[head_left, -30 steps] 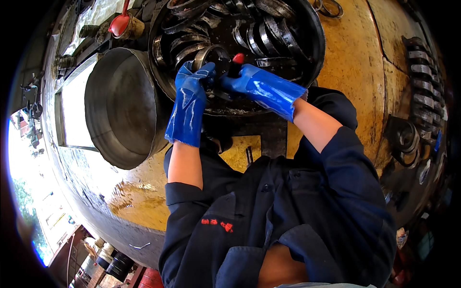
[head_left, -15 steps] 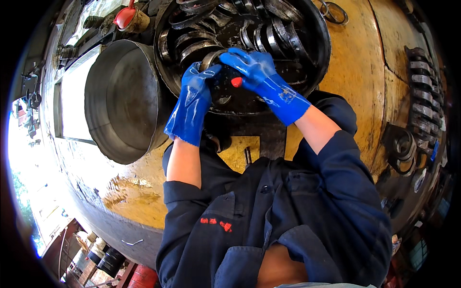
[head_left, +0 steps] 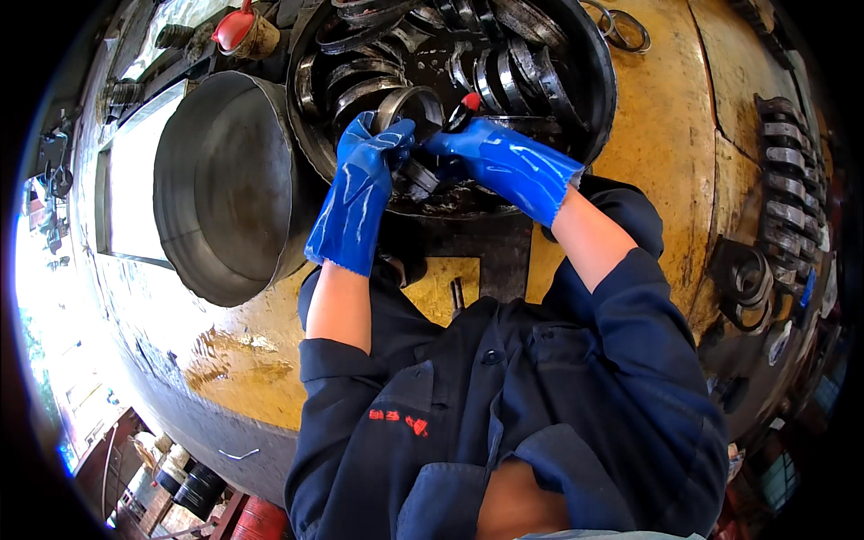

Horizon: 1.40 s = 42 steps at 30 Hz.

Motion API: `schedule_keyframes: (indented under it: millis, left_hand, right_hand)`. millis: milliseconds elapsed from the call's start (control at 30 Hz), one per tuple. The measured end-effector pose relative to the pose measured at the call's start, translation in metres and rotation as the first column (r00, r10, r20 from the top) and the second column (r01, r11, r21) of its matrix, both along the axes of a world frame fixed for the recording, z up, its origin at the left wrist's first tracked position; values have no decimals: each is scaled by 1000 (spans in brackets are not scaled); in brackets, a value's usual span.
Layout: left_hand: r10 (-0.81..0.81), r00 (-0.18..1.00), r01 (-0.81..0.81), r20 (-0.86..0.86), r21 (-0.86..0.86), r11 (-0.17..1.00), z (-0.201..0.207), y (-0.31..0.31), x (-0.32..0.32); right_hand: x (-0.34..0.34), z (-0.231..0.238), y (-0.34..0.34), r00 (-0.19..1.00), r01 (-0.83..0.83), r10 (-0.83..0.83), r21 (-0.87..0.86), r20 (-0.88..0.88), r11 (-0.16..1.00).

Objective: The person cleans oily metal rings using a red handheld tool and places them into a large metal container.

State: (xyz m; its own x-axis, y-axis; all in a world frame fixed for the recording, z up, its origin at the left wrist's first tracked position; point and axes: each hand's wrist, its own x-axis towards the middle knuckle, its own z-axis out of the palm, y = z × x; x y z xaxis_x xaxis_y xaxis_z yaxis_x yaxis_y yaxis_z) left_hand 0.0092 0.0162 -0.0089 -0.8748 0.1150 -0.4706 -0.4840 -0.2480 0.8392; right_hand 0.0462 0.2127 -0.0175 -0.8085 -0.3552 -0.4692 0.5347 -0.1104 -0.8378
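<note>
My left grip (head_left: pixel 376 148) closes on the metal ring (head_left: pixel 391 105) by its near edge, likely steadying it, above the black tub (head_left: pixel 605 112), maybe to catch drips. My right grip (head_left: pixel 463 146) holds a red-tipped tool (head_left: pixel 471 102), far end hidden. Metal drum (head_left: pixel 225 193) just left. Farther in the tub, curved metal pieces (head_left: pixel 508 81) lean together, presumably saving room.

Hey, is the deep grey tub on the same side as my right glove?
No, the grey tub stands to the left, nearer the blue-gloved left hand than the right hand.
</note>
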Motion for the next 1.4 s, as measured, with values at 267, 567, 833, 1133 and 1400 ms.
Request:
schedule_keyframes:
  millis: [267,567,833,1133,1400]
  left_hand:
    - [-44,999,44,2,34,998,9,19,-5]
    - [-12,1000,12,-14,32,999,2,4,-3]
    - [-61,997,62,-46,10,998,9,11,0]
    - [-5,1000,6,-21,34,999,-8,-5,-8]
    - [1,999,-2,38,47,999,-3,2,-6]
  right_hand:
    - [-26,-35,11,951,-152,308,854,-9,497]
    - [-9,-8,7,339,628,352,488,-873,606]
    - [-22,-36,10,955,136,120,759,-272,637]
    - [-6,0,1,988,45,37,501,-152,864]
    - [-6,-19,-1,528,510,516,738,-674,442]
